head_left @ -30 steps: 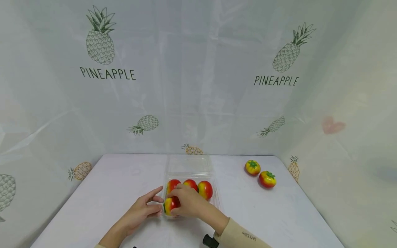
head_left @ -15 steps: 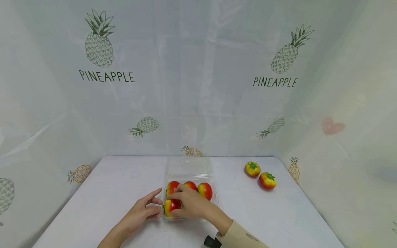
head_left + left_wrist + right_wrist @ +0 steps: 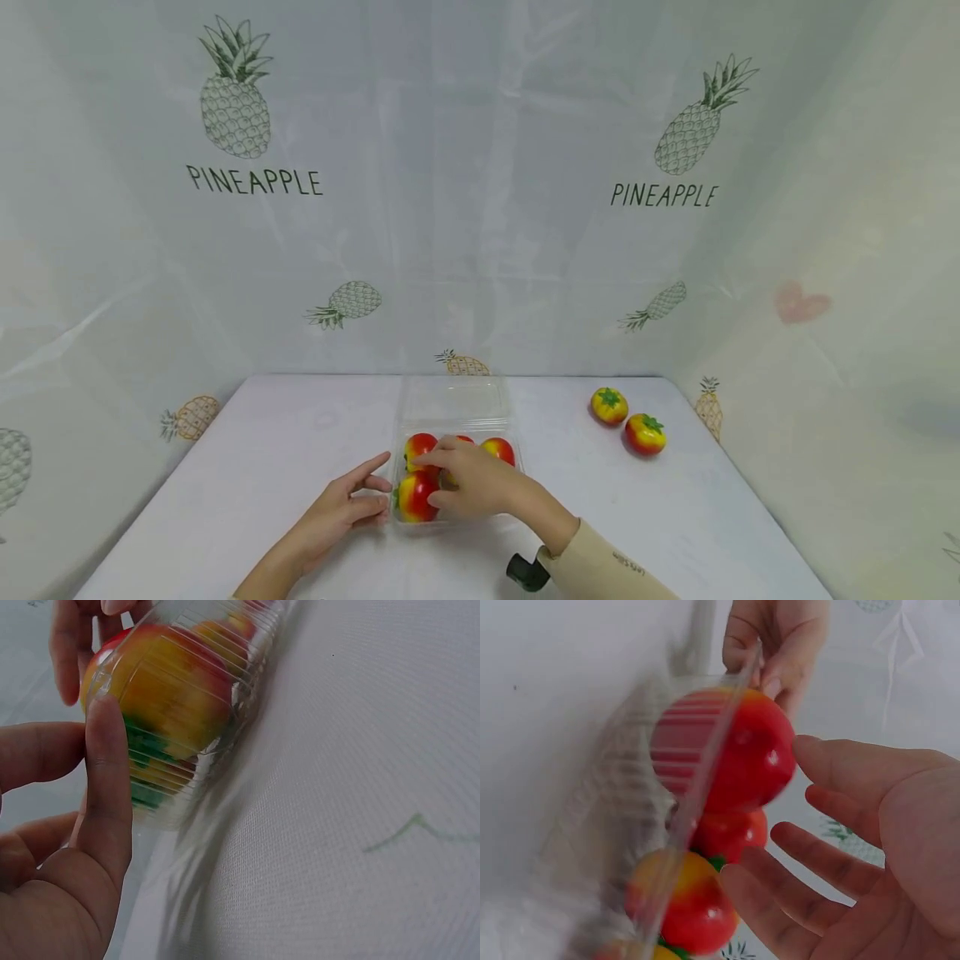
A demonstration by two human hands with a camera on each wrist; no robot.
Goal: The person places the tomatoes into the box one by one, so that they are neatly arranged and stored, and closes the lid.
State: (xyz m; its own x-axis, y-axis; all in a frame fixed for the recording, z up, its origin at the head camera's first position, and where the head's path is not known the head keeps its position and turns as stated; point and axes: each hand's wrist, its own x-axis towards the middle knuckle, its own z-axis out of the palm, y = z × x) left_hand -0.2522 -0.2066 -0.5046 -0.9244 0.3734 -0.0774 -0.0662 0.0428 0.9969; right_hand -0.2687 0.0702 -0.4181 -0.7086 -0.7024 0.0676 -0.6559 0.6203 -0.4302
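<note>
A clear plastic box (image 3: 420, 526) stands in the middle of the table with its lid (image 3: 455, 402) folded back. Red-and-yellow persimmons lie in it. In its near left corner sits one persimmon (image 3: 417, 497), its green calyx turned left. My right hand (image 3: 483, 482) reaches over the box, fingers spread; its thumb tip is at this fruit's side in the right wrist view. My left hand (image 3: 337, 512) is at the box's left wall, its thumb (image 3: 106, 750) against the clear plastic. Behind are a left persimmon (image 3: 422, 450) and a right persimmon (image 3: 499, 451); the middle one is mostly hidden by my right hand.
Two more persimmons lie apart at the table's back right: a yellower persimmon (image 3: 609, 406) and a redder persimmon (image 3: 645, 435). A pineapple-print curtain (image 3: 480, 208) hangs behind and beside the white table (image 3: 300, 425).
My right hand has drawn back to the right and its fingers have loosened from the near left persimmon, which stays in the box. My left hand has hardly moved.
</note>
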